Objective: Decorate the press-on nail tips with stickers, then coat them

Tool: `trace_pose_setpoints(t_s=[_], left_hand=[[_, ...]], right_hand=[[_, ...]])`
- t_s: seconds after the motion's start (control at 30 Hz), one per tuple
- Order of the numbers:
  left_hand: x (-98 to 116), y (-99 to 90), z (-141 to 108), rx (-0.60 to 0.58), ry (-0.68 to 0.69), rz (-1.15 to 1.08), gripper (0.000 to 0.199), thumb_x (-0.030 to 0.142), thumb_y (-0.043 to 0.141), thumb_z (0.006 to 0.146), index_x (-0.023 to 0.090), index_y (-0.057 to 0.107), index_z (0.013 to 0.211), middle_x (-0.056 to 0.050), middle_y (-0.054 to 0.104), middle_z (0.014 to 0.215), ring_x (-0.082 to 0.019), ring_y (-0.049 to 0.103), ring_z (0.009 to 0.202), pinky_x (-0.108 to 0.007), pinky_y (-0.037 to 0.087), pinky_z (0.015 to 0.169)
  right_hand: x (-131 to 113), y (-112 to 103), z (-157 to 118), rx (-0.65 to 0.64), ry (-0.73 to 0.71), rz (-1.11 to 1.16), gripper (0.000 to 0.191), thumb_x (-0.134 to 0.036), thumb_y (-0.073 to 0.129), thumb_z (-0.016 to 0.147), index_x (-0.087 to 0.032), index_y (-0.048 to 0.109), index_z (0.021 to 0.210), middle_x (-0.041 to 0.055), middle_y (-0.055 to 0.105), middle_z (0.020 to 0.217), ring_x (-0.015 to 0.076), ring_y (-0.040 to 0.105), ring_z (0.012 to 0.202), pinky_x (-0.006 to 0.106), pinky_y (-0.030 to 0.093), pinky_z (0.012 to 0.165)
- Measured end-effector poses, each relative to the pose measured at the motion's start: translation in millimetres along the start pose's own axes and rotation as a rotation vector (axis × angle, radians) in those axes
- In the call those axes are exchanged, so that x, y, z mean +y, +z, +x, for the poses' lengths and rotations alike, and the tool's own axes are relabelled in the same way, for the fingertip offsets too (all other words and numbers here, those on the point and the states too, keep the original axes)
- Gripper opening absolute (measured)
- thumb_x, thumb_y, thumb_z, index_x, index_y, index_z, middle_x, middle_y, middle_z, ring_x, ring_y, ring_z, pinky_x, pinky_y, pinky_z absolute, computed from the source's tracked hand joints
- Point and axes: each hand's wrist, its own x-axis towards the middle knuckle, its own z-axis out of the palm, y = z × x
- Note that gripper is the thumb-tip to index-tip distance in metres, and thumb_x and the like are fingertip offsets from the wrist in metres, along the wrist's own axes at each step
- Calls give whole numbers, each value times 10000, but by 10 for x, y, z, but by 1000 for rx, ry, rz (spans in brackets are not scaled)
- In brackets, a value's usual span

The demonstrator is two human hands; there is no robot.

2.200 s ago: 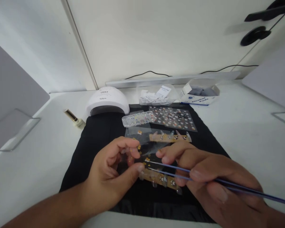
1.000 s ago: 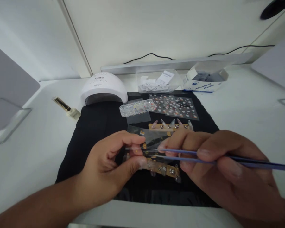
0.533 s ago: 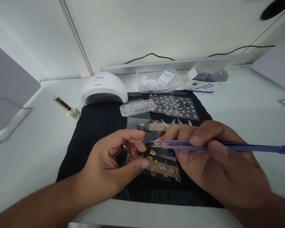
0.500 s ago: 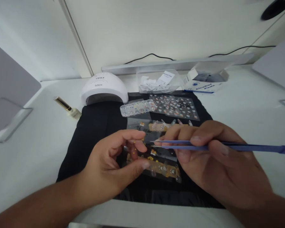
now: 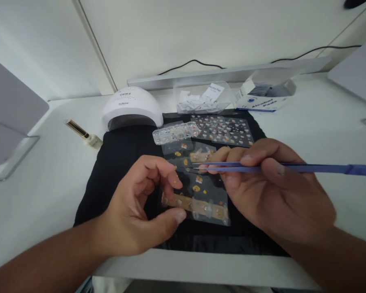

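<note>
Purple tweezers (image 5: 305, 167) lie across the fingers of my right hand (image 5: 277, 191), pinched between thumb and fingers. Their thin tips point left and stand slightly apart, above a clear sticker sheet (image 5: 212, 185) with small yellow and orange pictures. I see nothing clear between the tips. Left of them, my left hand (image 5: 140, 207) curls over the sheet's left side, its thumb apart from its fingertips and nothing visible between. A tan strip with clear false nails (image 5: 195, 205) lies at the sheet's near end. A second strip (image 5: 199, 156) is partly behind my right fingers.
A black cloth (image 5: 118, 162) covers the middle of the white table. Behind are a white nail lamp (image 5: 131, 106), a rhinestone case (image 5: 175, 132), another sticker sheet (image 5: 222, 129), a clear tub of packets (image 5: 203, 99) and an alcohol pad box (image 5: 264, 97). A polish bottle (image 5: 91, 140) lies left.
My left thumb has parted further from the fingers. The tweezers and right hand sit slightly higher in the picture, and the whole view has shifted a little.
</note>
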Motion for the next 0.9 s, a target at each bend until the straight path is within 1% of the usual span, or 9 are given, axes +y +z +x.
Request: trace_pose_setpoints(t_s=[0.23, 0.37, 0.5, 0.57, 0.67, 0.73, 0.83, 0.9], left_hand=[[18, -34, -6, -73, 21, 25, 443, 17, 677, 779, 255, 609, 1147, 11, 605, 1012, -106, 557, 844, -182, 509, 779], [46, -48, -24, -74, -11, -22, 476, 18, 619, 796, 253, 606, 1210, 0, 629, 1050, -122, 570, 878, -204, 529, 817], [43, -44, -46, -15, -29, 0, 426, 44, 658, 848, 264, 662, 1214, 7, 661, 1043, -111, 595, 888, -173, 545, 840], [37, -32, -47, 34, -48, 26, 402, 49, 687, 863, 271, 700, 1198, 14, 689, 1014, -98, 611, 873, -148, 550, 833], [37, 1, -31, 103, -117, 26, 410, 45, 759, 827, 283, 740, 1161, 24, 735, 956, -90, 640, 835, -136, 566, 789], [44, 29, -10, 142, -178, -6, 406, 37, 801, 790, 275, 762, 1117, 26, 751, 910, -85, 659, 796, -135, 575, 754], [56, 67, 24, 177, -243, -57, 399, 29, 838, 747, 267, 783, 1063, 33, 751, 860, -74, 675, 752, -123, 580, 718], [62, 84, 37, 187, -258, -77, 404, 30, 848, 733, 274, 790, 1050, 36, 746, 847, -68, 678, 732, -120, 584, 710]], right_hand=[[4, -5, -22, -9, 5, 31, 151, -327, 674, 937, -237, 784, 888, 9, 712, 674, 195, 653, 730, 382, 557, 803], [-12, -1, -36, -4, 22, 22, 149, -338, 674, 945, -251, 781, 888, 3, 706, 670, 199, 665, 756, 384, 561, 818], [-27, 24, -69, -25, 39, -8, 141, -322, 671, 955, -257, 789, 911, 2, 714, 670, 192, 685, 800, 372, 566, 871], [-29, 41, -86, -34, 21, -43, 135, -333, 675, 956, -267, 789, 927, -2, 712, 651, 199, 687, 796, 392, 566, 880], [-29, 64, -101, -46, -12, -100, 131, -356, 680, 955, -280, 785, 939, -6, 704, 648, 222, 692, 796, 429, 571, 839], [-31, 75, -105, -67, -41, -117, 141, -342, 661, 964, -275, 786, 958, -3, 700, 655, 223, 691, 783, 431, 575, 812], [-38, 83, -110, -119, -86, -129, 168, -309, 628, 974, -264, 788, 1000, 6, 701, 661, 218, 683, 761, 436, 580, 812], [-44, 87, -119, -140, -113, -138, 185, -309, 614, 977, -267, 789, 1021, 15, 700, 665, 231, 691, 773, 454, 582, 823]])
